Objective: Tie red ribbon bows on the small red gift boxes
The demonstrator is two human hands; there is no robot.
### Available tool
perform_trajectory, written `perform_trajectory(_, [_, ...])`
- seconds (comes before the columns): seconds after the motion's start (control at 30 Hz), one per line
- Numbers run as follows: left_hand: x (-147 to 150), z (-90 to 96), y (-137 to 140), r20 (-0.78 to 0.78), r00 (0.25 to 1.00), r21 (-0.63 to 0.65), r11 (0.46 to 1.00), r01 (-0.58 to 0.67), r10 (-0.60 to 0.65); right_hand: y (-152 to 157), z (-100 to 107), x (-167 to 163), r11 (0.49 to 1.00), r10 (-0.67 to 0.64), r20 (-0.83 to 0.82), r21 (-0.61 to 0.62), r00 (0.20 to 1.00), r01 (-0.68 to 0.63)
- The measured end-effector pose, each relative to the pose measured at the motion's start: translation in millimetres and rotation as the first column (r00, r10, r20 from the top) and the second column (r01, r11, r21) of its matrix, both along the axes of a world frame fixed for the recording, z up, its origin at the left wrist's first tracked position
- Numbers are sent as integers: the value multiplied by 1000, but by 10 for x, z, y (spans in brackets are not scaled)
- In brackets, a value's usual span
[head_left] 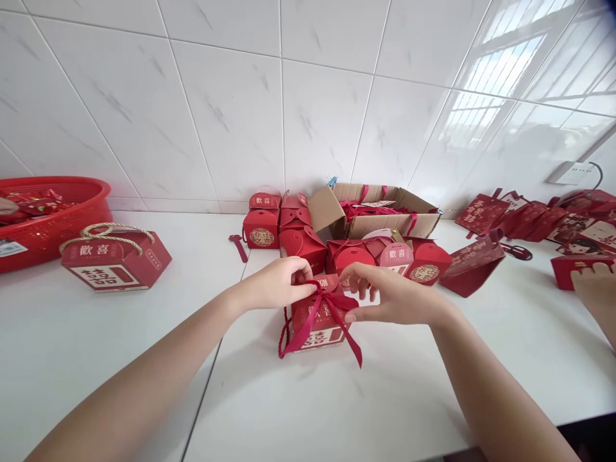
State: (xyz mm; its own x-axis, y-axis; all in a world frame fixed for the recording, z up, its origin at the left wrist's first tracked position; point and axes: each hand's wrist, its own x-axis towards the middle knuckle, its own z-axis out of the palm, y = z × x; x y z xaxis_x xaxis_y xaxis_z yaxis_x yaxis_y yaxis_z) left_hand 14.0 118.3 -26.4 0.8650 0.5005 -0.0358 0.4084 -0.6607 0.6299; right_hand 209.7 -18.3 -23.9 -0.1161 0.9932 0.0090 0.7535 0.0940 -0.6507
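Note:
A small red gift box (321, 314) with gold lettering stands on the white table in front of me. Crimson ribbon (308, 328) is tied in a bow at its top, the two tails hanging down the front. My left hand (283, 282) pinches the bow's left side between thumb and fingertips. At the bow's right side is my right hand (385, 292), its fingers curved and apart from the thumb. The right thumb tip is close to the ribbon and the box; whether it touches is unclear. A twisted red cord (283, 337) hangs down the box's left side.
Several red boxes (350, 256) stand behind, before an open cardboard carton (385, 224) of ribbons. A box with rope handles (115, 260) and a red basket (72, 192) are left. At right, another person's hand (594, 285) rests on a red box, near scissors (517, 251).

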Motion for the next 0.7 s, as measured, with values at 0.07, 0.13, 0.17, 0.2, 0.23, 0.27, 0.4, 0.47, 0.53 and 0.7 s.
perform_trajectory(0.07, [4, -17, -20, 16, 1000, -4, 1000, 3, -3, -48, -87, -1, 1000, -3, -28, 4, 1000, 4])
perform_trajectory(0.13, [11, -39, -49, 36, 999, -11, 1000, 0, 1, -59, -220, -1, 997, -35, -99, 63, 995, 41])
perform_trajectory(0.17, [17, -52, -65, 46, 999, -9, 1000, -5, 5, -51, -294, -1, 993, -53, -147, 99, 988, 68])
perform_trajectory(0.2, [25, -65, -80, 57, 998, 1, 1000, -13, 13, -35, -368, -1, 987, -71, -200, 131, 977, 99])
perform_trajectory(0.23, [34, -77, -95, 69, 997, 19, 1000, -20, 19, -13, -438, 1, 978, -91, -253, 157, 963, 133])
perform_trajectory(0.27, [43, -88, -107, 82, 996, 42, 999, -27, 23, 11, -501, 4, 968, -113, -304, 181, 946, 174])
perform_trajectory(0.4, [62, -98, -125, 102, 995, 98, 995, -9, -1, 82, -661, 12, 914, -170, -495, 243, 852, 324])
perform_trajectory(0.47, [55, -87, -122, 92, 996, 86, 996, 5, -13, 84, -696, 4, 898, -130, -600, 267, 789, 351])
perform_trajectory(0.53, [39, -73, -117, 77, 997, 57, 998, 9, -13, 70, -718, -7, 884, -64, -687, 298, 724, 361])
perform_trajectory(0.7, [-9, -46, -78, 43, 999, -14, 1000, 13, -12, 64, -761, 35, 880, 53, -812, 313, 581, 358])
